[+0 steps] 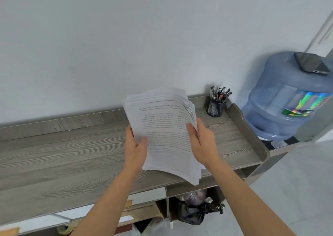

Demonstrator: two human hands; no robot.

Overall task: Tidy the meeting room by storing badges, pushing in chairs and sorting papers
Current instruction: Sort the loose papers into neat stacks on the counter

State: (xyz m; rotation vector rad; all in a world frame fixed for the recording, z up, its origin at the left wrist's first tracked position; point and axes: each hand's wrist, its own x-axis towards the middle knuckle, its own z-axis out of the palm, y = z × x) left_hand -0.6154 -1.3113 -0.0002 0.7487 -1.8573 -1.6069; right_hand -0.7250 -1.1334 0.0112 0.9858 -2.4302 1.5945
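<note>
Closest to the camera, two bare forearms reach forward from the bottom edge. Below them, under the front edge of the desk (63, 154), are open compartments. The right one holds a tied black bag (191, 214) with a clear bag of rubbish on top of it. The left one holds flat brown and white sheets that are too blurred to name.

Above the desk's right half, both hands hold a thick stack of papers (167, 133). The left hand (136, 145) grips its left edge, thumb curled over the top sheet and fingers hidden beneath. The right hand (202, 143) grips the right edge the same way, thumb pressed onto the printed page. The stack tilts up away from the person, its sheets unevenly fanned at the far end, and the printed lines read upside down from here. Its near edge hangs past the desk front; whether it touches the wood cannot be told.

Further back on the desk, near the right rear corner, a black mesh cup (215, 107) stands upright, full of pens (220, 94). Beyond the desk's raised right end sits a large blue water bottle (281, 105) with a dark phone (311, 62) lying on top. A plain pale wall (126, 37) rises behind everything.
</note>
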